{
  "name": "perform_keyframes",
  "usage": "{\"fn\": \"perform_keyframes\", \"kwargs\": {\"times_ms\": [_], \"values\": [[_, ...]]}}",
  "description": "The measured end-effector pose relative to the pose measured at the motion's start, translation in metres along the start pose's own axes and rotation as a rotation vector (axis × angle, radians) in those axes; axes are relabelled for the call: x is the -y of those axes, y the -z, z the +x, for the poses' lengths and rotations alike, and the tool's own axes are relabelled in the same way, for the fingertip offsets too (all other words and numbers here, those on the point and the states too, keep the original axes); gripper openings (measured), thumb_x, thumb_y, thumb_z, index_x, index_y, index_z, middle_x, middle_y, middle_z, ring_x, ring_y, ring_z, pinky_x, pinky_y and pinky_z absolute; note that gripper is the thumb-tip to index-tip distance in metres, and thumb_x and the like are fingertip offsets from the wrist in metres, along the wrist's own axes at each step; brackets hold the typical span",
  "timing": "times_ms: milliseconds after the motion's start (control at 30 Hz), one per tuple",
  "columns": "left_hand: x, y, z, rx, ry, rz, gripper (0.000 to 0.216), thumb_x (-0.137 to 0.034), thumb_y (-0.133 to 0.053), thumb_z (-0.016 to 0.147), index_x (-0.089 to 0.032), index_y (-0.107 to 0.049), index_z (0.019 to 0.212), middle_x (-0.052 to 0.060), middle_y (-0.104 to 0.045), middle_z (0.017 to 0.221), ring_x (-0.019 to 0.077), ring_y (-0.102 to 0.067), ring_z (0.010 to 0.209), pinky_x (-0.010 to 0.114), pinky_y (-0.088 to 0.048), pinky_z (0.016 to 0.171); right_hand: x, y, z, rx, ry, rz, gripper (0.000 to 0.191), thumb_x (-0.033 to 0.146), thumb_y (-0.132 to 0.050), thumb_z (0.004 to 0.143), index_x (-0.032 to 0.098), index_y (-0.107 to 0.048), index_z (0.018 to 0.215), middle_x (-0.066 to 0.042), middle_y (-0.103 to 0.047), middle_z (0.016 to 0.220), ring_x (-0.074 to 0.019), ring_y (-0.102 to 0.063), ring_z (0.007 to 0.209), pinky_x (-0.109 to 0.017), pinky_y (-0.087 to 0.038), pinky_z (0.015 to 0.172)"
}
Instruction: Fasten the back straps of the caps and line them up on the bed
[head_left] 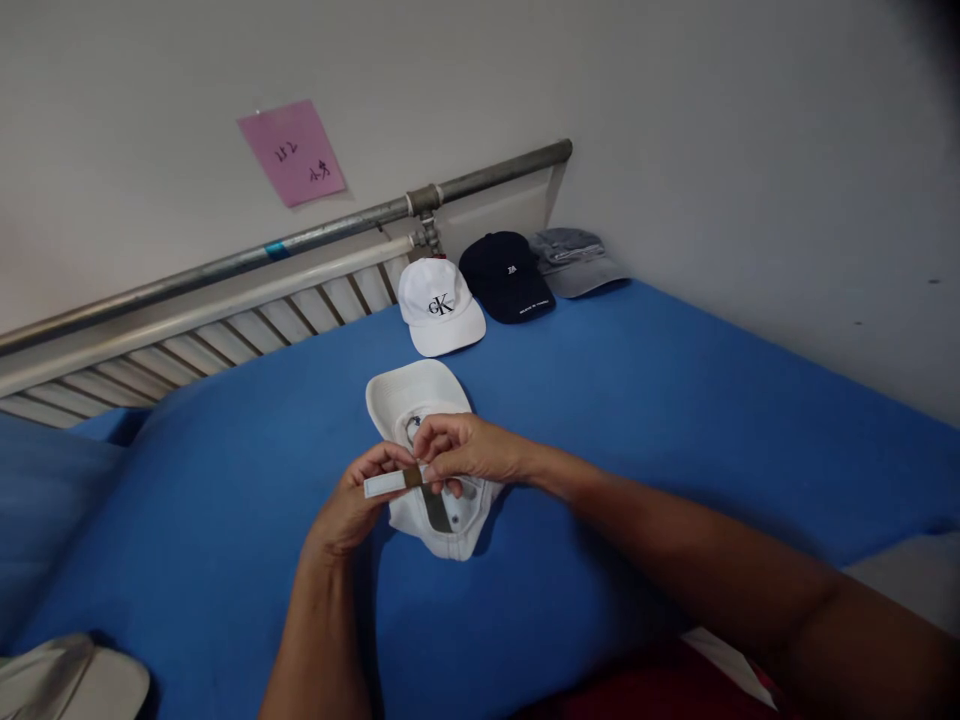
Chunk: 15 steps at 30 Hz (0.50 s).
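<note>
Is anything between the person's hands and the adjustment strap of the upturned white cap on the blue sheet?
Nothing visible. The left hand and right hand already pinch the white adjustment strap of the upturned white cap.

Upturned cap (420, 400) on the bed (637, 420), near the middle, brim pointing away toward the wall. Left hand (352, 510) at the cap's near left edge, right hand (469, 450) over its near part, both pinching the strap (390, 485), which sticks out to the left. Behind the cap, in a row along the far edge of the bed: lettered cap (440, 305) on the left, second cap (506, 275) just right of it, third cap (574, 260) farthest right, tucked into the corner. Behind the row, slatted rail (225, 335) with a pipe (337, 225) above. On the wall above the pipe, a paper note (292, 152). At the near left corner, another cap (71, 680) on the bed.
</note>
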<state>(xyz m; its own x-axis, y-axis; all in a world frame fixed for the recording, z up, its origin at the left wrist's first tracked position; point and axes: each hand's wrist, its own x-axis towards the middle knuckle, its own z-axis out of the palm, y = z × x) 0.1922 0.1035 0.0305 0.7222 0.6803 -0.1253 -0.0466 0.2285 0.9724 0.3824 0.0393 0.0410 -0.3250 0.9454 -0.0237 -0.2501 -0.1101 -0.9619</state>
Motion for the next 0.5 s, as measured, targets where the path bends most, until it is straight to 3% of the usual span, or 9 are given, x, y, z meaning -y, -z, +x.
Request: {"fn": "perform_keyframes", "kwargs": {"times_ms": [167, 400, 500], "values": [[-0.0004, 0.0004, -0.0002, -0.035, -0.028, -0.003, 0.027, -0.022, -0.083, 0.057, -0.016, -0.069, 0.079, 0.001, -0.064, 0.07, 0.0112, -0.056, 0.063, 0.021, -0.04, 0.061, 0.0026, 0.0019, -0.002, -0.007, -0.037, -0.043, 0.024, 0.012, -0.064, 0.066, 0.017, -0.052, 0.086, 0.006, -0.06, 0.054, -0.0089, -0.055, 0.042, -0.017, -0.045, 0.038], [0.0008, 0.0014, -0.0008, 0.046, 0.009, 0.019, 0.024, -0.02, -0.081, 0.062, -0.017, -0.067, 0.081, 0.002, -0.068, 0.076, 0.0132, -0.061, 0.07, 0.023, -0.042, 0.067, 0.0035, -0.0017, -0.0013, 0.007, -0.016, -0.04, 0.022, 0.013, -0.065, 0.064, 0.016, -0.052, 0.081, 0.006, -0.061, 0.054, -0.008, -0.057, 0.043, -0.017, -0.048, 0.04], [0.0003, 0.0021, -0.0015, 0.015, 0.0, 0.028, 0.023, -0.02, -0.082, 0.062, -0.017, -0.067, 0.08, -0.001, -0.066, 0.073, 0.0099, -0.057, 0.066, 0.02, -0.04, 0.064, 0.0062, -0.0004, -0.0029, 0.006, -0.043, -0.077, 0.021, 0.013, -0.064, 0.067, 0.017, -0.052, 0.084, 0.005, -0.062, 0.055, -0.0084, -0.056, 0.041, -0.017, -0.046, 0.038]]}}
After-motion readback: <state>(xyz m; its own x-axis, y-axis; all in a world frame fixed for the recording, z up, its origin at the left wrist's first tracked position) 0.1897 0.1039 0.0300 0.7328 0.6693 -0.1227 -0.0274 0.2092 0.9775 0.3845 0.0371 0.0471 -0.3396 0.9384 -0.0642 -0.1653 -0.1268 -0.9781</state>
